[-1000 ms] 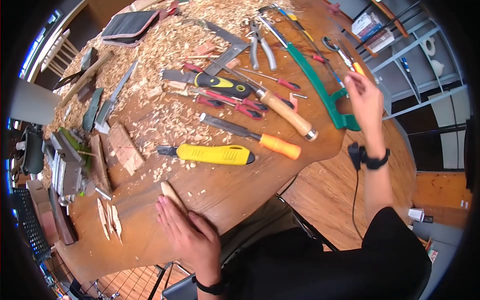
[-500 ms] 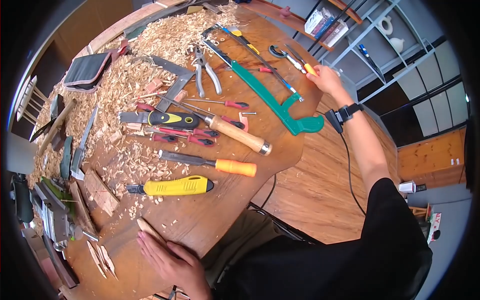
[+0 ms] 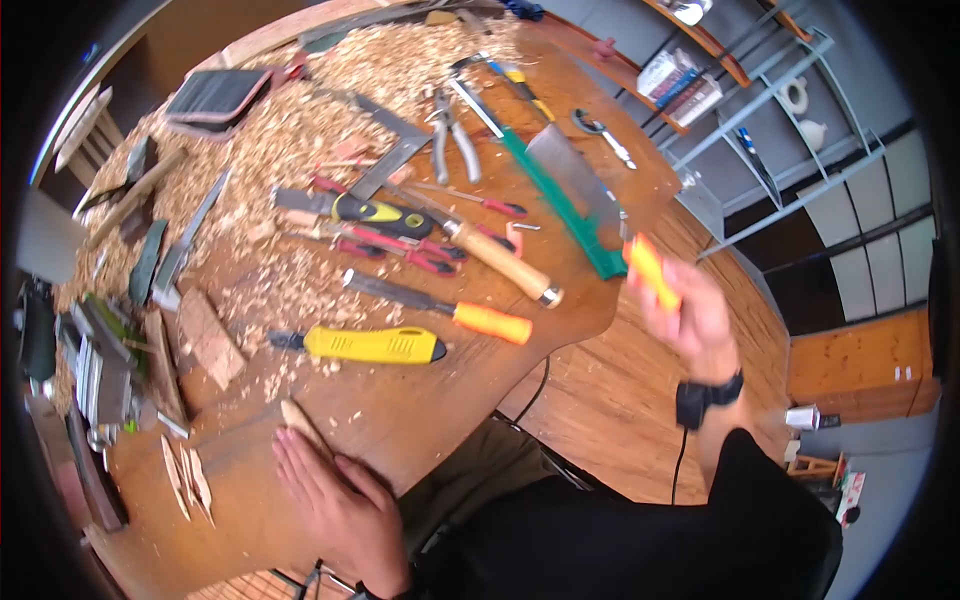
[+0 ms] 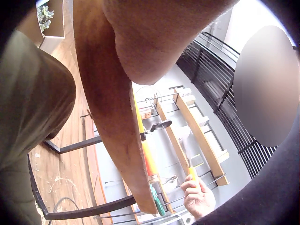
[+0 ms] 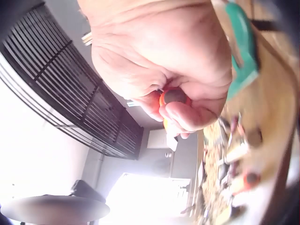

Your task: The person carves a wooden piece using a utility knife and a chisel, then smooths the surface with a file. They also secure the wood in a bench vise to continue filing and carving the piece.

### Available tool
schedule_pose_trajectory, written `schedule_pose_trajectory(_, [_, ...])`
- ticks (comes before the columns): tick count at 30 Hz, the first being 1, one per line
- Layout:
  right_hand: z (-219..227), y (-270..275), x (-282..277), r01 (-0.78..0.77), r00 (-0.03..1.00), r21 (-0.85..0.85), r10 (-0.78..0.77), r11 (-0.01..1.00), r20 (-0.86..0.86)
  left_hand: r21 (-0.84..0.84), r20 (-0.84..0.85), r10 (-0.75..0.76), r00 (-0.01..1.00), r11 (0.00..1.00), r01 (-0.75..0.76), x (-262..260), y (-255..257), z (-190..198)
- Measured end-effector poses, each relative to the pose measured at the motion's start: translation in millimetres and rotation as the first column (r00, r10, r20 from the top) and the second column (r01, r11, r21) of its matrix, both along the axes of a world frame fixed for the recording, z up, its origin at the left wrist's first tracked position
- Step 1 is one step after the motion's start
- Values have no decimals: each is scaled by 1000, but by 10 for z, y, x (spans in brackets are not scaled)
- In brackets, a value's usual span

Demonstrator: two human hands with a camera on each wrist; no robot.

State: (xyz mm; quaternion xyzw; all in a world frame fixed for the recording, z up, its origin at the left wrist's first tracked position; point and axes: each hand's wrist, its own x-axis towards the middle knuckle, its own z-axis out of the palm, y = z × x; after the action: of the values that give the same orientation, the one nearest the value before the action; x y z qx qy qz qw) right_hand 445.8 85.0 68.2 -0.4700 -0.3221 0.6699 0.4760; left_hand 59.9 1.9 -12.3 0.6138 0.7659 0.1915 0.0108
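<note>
Right grip (image 3: 690, 312) round orange-handled tool (image 3: 653, 270), dark pouch (image 3: 215, 98) amid shavings (image 3: 300, 130)

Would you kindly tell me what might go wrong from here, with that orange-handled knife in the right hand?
The bare left hand rests on the wood piece; if the right hand brings the knife there, a slip might cut it. In the head view, the blade also overlaps the green saw, so it could perhaps knock against it if lowered.
</note>
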Motion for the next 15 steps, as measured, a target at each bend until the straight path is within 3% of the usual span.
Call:
schedule_pose_trajectory(1, [-51, -171, -205, -129, 974, -48, 118, 990, -196, -17, -10, 30, 1000, 999, -30, -12, -2, -2])
schedule_pose_trajectory(3, [-217, -526, -503, -264, 922, -215, 181, 940, -341, 21, 2, -46, 999, 999, 46, -58, 1, -48])
schedule_pose_trajectory(5, [-312, -736, -803, -403, 846, -192, 284, 895, -452, 15, 6, -28, 1000, 1000, 28, -87, -17, -74])
schedule_pose_trajectory(7, [-431, -816, -998, -558, 687, -120, 376, 821, -622, 55, 56, -67, 996, 996, 64, -99, -15, -65])
schedule_pose_trajectory(9, [-395, -834, -1214, -561, 706, -168, 363, 810, -608, 75, 77, -59, 995, 996, 53, -99, -20, -80])
schedule_pose_trajectory(13, [-365, -804, -1434, -640, 708, -165, 492, 751, -506, 165, 187, -39, 982, 986, 8, -162, -121, 57])
schedule_pose_trajectory(14, [-368, -782, -1440, -683, 699, -102, 608, 723, -377, 107, 725, 35, 688, 981, -163, -122, -181, 194])
schedule_pose_trajectory(15, [-372, -767, -1466, -730, 671, -44, 702, 682, -238, -27, 989, 65, 130, 960, -278, -129, -242, 309])
